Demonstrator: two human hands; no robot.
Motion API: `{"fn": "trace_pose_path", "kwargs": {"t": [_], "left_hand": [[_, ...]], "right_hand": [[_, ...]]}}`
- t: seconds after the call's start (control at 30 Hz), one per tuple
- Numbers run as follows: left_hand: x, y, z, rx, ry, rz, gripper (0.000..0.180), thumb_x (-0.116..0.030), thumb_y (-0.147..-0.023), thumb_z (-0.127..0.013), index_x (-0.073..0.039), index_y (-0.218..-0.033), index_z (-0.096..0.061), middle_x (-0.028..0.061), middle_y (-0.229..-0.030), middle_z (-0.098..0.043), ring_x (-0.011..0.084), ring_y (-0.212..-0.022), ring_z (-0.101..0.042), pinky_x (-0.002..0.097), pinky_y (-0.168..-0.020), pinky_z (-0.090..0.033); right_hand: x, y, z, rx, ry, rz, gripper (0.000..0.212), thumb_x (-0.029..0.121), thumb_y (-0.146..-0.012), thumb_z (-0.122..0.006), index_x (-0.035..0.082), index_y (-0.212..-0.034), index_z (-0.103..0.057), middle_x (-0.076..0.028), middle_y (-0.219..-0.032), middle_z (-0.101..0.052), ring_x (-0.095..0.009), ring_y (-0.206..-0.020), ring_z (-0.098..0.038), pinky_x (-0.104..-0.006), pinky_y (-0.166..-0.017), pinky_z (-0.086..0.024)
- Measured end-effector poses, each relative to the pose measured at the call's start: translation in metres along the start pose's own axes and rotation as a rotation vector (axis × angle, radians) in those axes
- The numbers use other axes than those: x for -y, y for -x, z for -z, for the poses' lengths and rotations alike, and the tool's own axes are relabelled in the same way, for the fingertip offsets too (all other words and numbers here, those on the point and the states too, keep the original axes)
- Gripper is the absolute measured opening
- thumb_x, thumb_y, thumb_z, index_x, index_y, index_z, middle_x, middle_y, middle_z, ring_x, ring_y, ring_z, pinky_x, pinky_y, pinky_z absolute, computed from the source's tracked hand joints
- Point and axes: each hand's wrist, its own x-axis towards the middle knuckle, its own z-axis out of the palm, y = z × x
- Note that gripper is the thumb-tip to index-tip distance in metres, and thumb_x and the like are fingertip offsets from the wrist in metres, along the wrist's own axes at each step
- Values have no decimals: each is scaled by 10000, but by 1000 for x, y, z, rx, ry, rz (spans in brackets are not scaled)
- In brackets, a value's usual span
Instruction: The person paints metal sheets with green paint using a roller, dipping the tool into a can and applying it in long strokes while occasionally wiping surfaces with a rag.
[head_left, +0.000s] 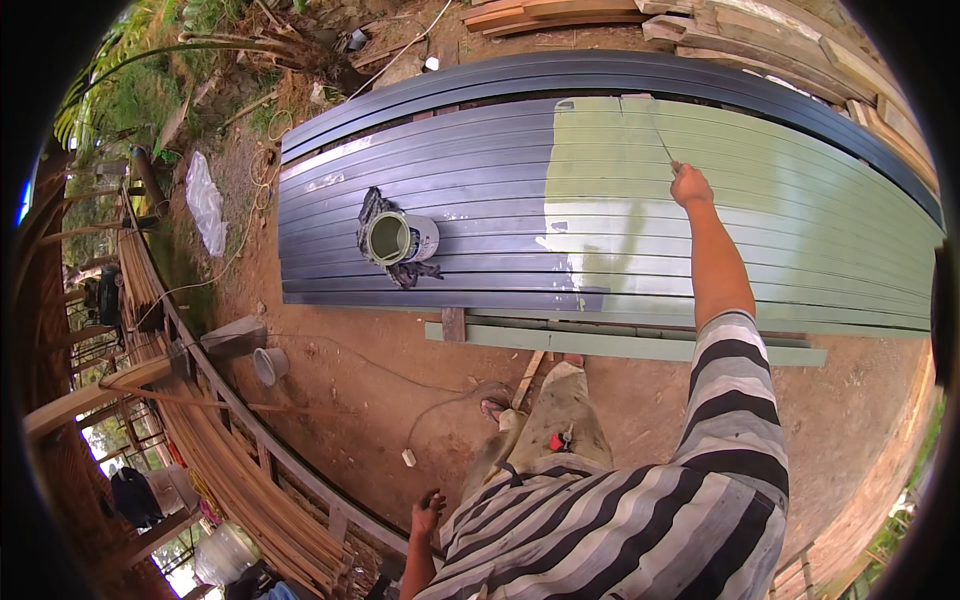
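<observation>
My right hand point(691, 186) is closed round the handle of a paint roller point(636, 97), stretched out over the far edge of a row of long bars. Its thin wire frame runs from my fist to the roller head. Pale green paint point(625, 170) covers the right part of the row, glossy in places. The dark blue-grey bars point(480, 170) on the left are bare of green, and the border is ragged. An open paint can point(425, 238) stands on them, on a crumpled black plastic sheet point(375, 204). My left hand point(428, 508) hangs low at my side, fingers loosely bent and apart, with nothing visible in it.
More dark bars point(500, 75) lie along the far side, and green-painted bars point(600, 340) along the near side. Stacked timber point(770, 45) lies beyond. At left are a small bucket point(270, 366), a cable point(400, 382), clear plastic point(205, 205) and long wood strips point(235, 480).
</observation>
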Motion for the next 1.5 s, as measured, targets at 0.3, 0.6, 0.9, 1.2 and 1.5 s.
{"fn": "trace_pose_path", "kwargs": {"t": [0.3,0.6,0.9,1.2,1.5], "left_hand": [[-16,16,-16,-73,120,14,438,-302,-966,-546,-29,-1309,-537,144,-1131,-665,246,-1031,-643,349,-830,-495],[-22,-14,-11,-17,45,-56,405,-272,-973,-533,-51,-1312,-545,145,-1149,-659,229,-1041,-637,340,-814,-493],[-2,-6,-28,-67,233,-47,441,-295,-968,-542,-21,-1312,-534,148,-1124,-661,231,-987,-641,326,-792,-491],[26,-26,-57,26,220,91,401,-259,-955,-555,-36,-1288,-558,142,-1092,-668,212,-909,-649,306,-750,-495],[-36,-42,-29,27,90,-81,461,-343,-955,-562,-42,-1303,-542,133,-1113,-665,222,-978,-643,341,-801,-495]], "right_hand": [[5,105,-3,61,-38,92,457,153,-878,-496,238,-1323,-553,-183,-1066,-668,-391,-980,-642,-503,-846,-528],[26,0,0,29,0,43,400,200,-897,-448,190,-1269,-595,-212,-1133,-643,-399,-1050,-617,-498,-893,-509],[-16,151,-15,100,-45,112,527,81,-817,-539,193,-1332,-549,-229,-1042,-659,-408,-963,-630,-475,-855,-517],[-70,326,-5,114,-93,47,533,94,-856,-591,232,-1366,-517,-225,-1001,-664,-430,-882,-630,-496,-798,-512],[-64,60,31,-169,-42,105,477,178,-859,-581,282,-1323,-557,-188,-1051,-670,-389,-953,-638,-475,-835,-527]]}}
